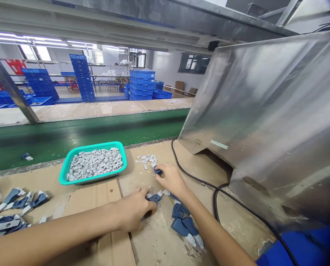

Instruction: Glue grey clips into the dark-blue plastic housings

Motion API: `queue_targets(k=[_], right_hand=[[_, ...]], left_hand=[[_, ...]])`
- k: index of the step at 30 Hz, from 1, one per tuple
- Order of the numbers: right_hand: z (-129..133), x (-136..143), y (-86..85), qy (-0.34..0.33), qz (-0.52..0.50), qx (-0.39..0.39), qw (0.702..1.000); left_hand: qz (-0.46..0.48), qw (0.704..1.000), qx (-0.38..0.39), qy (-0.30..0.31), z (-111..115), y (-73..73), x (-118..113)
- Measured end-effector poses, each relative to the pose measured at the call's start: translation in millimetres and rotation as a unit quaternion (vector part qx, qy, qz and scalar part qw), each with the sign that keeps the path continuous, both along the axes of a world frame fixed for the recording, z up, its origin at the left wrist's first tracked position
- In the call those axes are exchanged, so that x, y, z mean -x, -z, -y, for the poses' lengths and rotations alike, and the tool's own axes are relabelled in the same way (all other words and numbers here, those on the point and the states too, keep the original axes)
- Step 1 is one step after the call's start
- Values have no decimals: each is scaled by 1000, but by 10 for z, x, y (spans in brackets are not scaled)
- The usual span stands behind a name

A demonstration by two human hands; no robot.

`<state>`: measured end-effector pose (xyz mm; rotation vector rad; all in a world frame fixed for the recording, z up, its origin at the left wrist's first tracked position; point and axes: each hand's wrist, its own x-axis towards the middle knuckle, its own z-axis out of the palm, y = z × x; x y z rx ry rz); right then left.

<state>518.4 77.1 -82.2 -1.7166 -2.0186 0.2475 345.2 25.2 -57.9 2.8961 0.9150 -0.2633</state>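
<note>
My right hand [171,180] pinches a dark blue plastic part [157,170] at the near edge of a small scatter of light grey plastic pieces [148,159]. Lower and to the left, my left hand [136,210] has its fingers curled at another dark blue part with a grey end [154,198]; slight blur hides the exact grip. Beneath my right forearm lies a loose pile of dark blue parts [178,225], some with light grey ends. A turquoise basket [123,144] full of small grey pieces [95,162] stands beyond my left forearm.
Several blue-and-grey parts [7,223] are heaped at the far left. A cardboard sheet [109,244] lies under my left forearm. The black cable [192,176] runs along a large metal housing [253,122] at right. Behind the bench runs a green conveyor belt [98,129].
</note>
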Motion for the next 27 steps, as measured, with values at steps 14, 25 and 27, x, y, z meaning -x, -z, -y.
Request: queue_targets(k=[14, 25, 27], right_hand=[[804, -403, 415, -33, 96, 26, 995], [944, -402, 544, 7, 191, 15, 981], [897, -467, 711, 8, 204, -159, 966]], left_hand=[[59, 995, -48, -60, -20, -25, -143], [26, 999, -7, -30, -57, -127, -222], [61, 997, -27, -49, 85, -348, 53]])
